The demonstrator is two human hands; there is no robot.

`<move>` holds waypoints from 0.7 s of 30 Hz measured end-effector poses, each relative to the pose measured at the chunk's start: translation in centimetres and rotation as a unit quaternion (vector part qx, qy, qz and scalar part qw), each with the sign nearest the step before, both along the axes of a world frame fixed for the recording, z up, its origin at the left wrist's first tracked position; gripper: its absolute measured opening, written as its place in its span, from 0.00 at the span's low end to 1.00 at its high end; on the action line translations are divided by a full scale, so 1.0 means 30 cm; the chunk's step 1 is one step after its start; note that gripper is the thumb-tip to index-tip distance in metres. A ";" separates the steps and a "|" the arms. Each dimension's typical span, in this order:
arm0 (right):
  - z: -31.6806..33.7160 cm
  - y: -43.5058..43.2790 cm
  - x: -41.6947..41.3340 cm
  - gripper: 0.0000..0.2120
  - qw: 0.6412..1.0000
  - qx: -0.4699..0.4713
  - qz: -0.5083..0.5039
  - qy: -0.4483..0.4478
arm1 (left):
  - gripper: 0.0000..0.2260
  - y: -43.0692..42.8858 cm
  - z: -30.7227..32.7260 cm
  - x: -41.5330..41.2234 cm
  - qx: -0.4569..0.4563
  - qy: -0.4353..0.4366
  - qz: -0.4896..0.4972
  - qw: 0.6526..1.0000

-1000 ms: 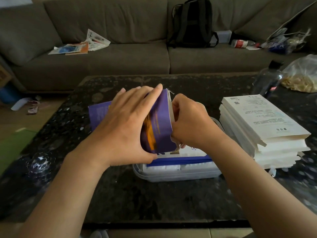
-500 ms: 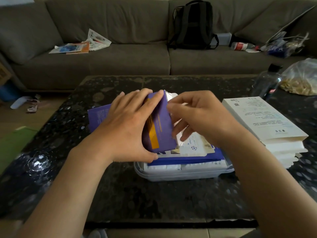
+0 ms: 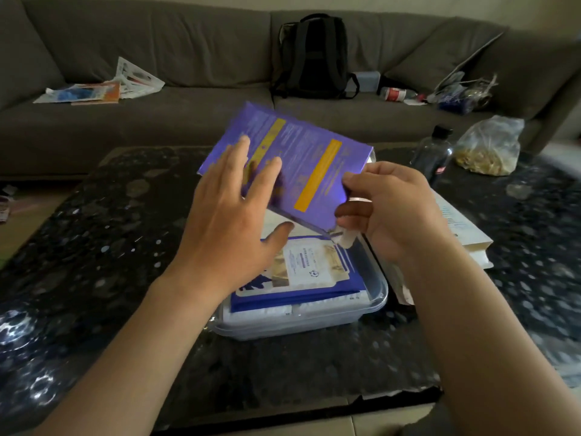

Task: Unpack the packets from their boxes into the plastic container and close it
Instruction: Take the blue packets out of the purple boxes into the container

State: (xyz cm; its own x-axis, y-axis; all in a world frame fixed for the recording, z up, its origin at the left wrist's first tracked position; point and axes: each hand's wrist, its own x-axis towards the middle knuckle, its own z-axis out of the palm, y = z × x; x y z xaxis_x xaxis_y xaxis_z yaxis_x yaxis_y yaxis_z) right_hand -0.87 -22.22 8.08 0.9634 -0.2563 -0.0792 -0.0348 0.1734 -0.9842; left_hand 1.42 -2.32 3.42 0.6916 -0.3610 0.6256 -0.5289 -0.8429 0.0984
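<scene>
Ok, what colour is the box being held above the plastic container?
The box is purple with two orange-yellow stripes, clearest in the head view.

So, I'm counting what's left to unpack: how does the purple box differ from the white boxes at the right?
Colour: the purple box has orange bands; the white boxes are pale with small print. Pose: the purple box is tilted in the air above the plastic container, pinched by the right hand; the white boxes lie stacked on the table. Both are flat, rectangular cartons.
</scene>
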 end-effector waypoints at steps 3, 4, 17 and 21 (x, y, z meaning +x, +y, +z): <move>-0.001 -0.073 -0.019 0.10 0.995 0.082 -0.063 -0.010 | 0.32 -0.059 -0.017 -0.011 -0.039 0.035 -0.023 0.998; -0.005 -0.101 -0.024 0.08 0.991 0.101 -0.084 -0.011 | 0.31 -0.075 -0.025 -0.015 -0.039 0.060 -0.025 0.997; -0.093 -0.357 -0.126 0.04 0.944 0.192 -0.267 0.036 | 0.23 -0.134 -0.131 -0.010 0.074 0.247 0.014 0.966; -0.117 -0.372 -0.132 0.02 0.941 0.194 -0.275 0.049 | 0.24 -0.124 -0.137 -0.008 0.097 0.267 0.029 0.958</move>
